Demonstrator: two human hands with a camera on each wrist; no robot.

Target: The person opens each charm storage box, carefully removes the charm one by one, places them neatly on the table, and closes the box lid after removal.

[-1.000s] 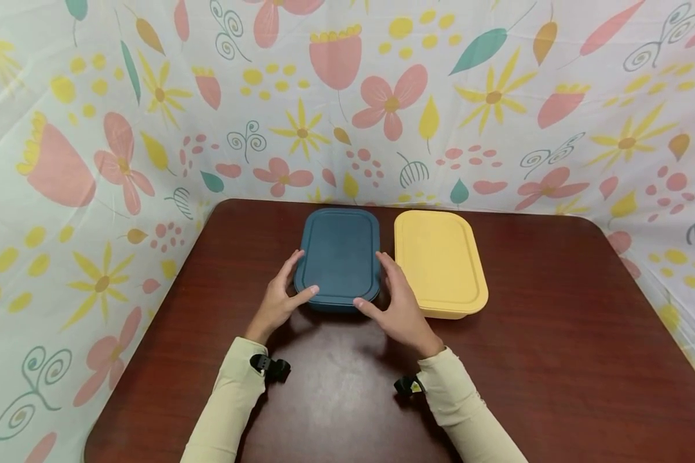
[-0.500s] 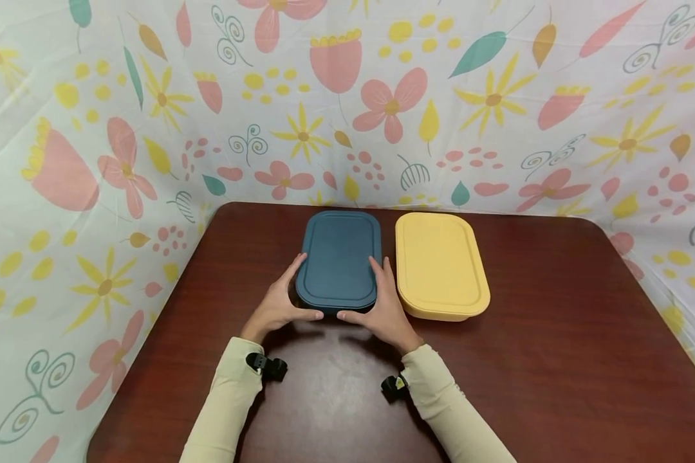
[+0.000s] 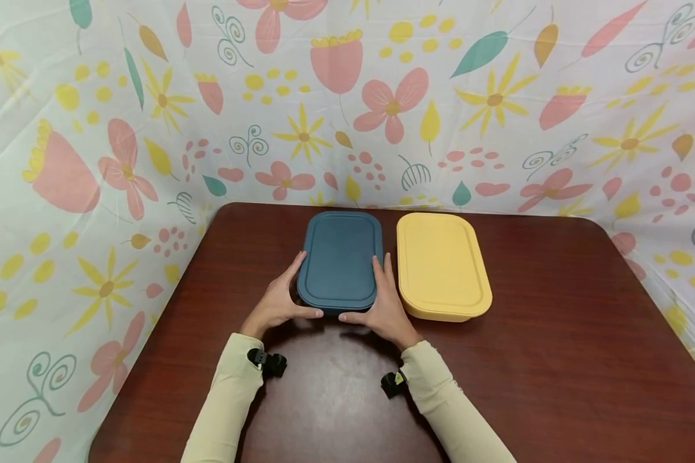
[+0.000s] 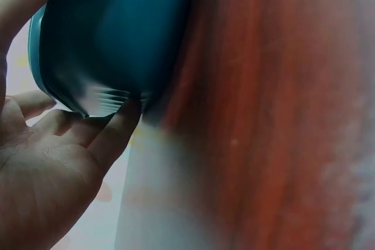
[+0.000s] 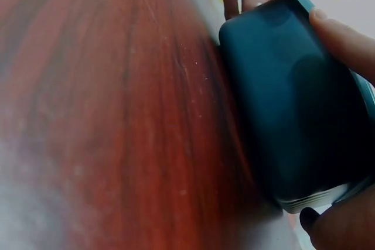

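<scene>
A dark blue lidded food container (image 3: 343, 257) lies flat on the brown table, toward its far edge. My left hand (image 3: 275, 305) holds its near left corner, thumb along the front wall and fingers against the left side. At the near right corner my right hand (image 3: 385, 312) grips it the same way. In the left wrist view, fingertips (image 4: 126, 118) touch a ribbed part of the container wall (image 4: 117, 33). The right wrist view shows the front wall (image 5: 281, 98) with a thumb at its upper edge.
Just right of the blue container stands a yellow lidded food container (image 3: 443, 267), with a narrow gap between them. The table (image 3: 556, 360) meets a flower-printed cloth (image 3: 301, 83) at the back and along both sides.
Both thumbs have come down from the lid's near edge to the front wall. My right hand has moved left against the blue container. Little differs over the last half second.
</scene>
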